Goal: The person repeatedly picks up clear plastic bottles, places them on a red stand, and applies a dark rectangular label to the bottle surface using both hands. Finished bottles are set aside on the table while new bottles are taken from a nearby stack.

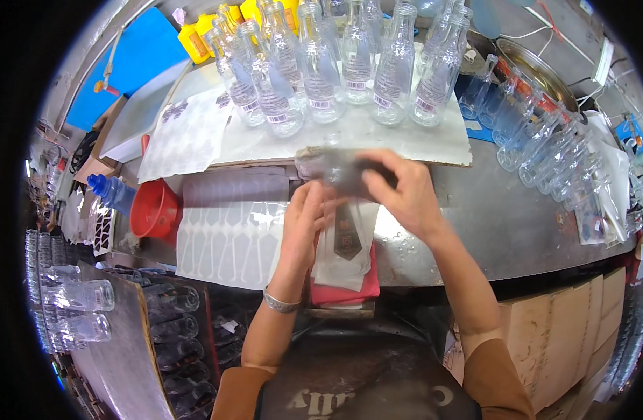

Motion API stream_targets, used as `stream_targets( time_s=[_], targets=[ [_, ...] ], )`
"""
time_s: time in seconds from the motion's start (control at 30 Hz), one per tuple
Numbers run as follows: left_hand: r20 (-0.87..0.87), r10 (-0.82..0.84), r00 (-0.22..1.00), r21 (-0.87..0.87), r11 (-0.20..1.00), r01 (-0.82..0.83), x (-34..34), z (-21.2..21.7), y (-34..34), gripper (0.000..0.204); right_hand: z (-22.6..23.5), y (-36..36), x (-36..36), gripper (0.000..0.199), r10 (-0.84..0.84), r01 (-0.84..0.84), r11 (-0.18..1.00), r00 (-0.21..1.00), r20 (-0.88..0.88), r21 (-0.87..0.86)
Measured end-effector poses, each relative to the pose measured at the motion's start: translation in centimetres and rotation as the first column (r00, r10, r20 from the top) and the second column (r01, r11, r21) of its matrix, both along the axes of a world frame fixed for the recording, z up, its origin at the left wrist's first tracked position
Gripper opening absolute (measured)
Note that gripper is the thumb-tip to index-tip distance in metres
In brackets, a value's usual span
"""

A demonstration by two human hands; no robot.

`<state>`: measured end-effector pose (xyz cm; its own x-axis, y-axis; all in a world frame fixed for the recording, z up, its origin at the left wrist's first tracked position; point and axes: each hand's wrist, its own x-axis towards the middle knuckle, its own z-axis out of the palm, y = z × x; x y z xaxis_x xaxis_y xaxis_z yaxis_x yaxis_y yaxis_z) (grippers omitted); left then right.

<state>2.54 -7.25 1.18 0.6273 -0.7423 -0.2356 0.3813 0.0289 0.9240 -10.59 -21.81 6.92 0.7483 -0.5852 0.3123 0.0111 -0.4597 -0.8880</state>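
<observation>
Where pale paper (337, 276) covers red cloth (346, 293), a dark label (347, 242) lies; just beyond, the right hand (407, 194) curls its fingers around a blurred dark object (348, 175), though I can't tell whether the left hand (305, 218) grips it. Farther off stand clear bottles (321, 80).

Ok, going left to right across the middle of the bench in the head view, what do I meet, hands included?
Blue bottle → red tub → pale sheet with printed shapes → left hand → right hand → rows of clear bottles.
</observation>
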Motion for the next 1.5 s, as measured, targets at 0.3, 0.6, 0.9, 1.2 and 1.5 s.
stream_targets(
  time_s=[0.3,0.6,0.9,1.2,1.5],
  targets=[
    [0.278,0.006,0.96,0.028,1.0,-0.014,-0.3,0.4,5.0,0.065,2.6,0.0,3.1,0.028,0.066,-0.006,0.729,0.996,0.062,-0.685],
    [0.609,-0.323,0.724,0.139,0.942,0.304,-1.4,0.4,9.6,0.103,0.1,3.4,-1.3,0.017,0.296,-0.248,0.828,0.955,0.017,-0.503],
    [0.92,-0.241,0.31,0.223,0.971,0.092,-5.1,-0.4,6.4,0.109,-1.6,7.3,-10.4,0.031,0.439,-0.442,0.896,0.896,-0.067,-0.048],
    [0.488,-0.164,0.858,-0.122,0.96,0.253,-4.8,0.1,5.8,0.113,-6.0,5.8,-6.8,0.045,0.219,-0.127,0.794,0.972,-0.085,0.594],
    [0.89,-0.158,0.428,0.161,0.987,0.028,-5.0,-2.2,7.2,0.091,-4.2,8.4,-7.3,0.038,-0.041,0.015,0.995,0.964,-0.263,-0.101]
  ],
)
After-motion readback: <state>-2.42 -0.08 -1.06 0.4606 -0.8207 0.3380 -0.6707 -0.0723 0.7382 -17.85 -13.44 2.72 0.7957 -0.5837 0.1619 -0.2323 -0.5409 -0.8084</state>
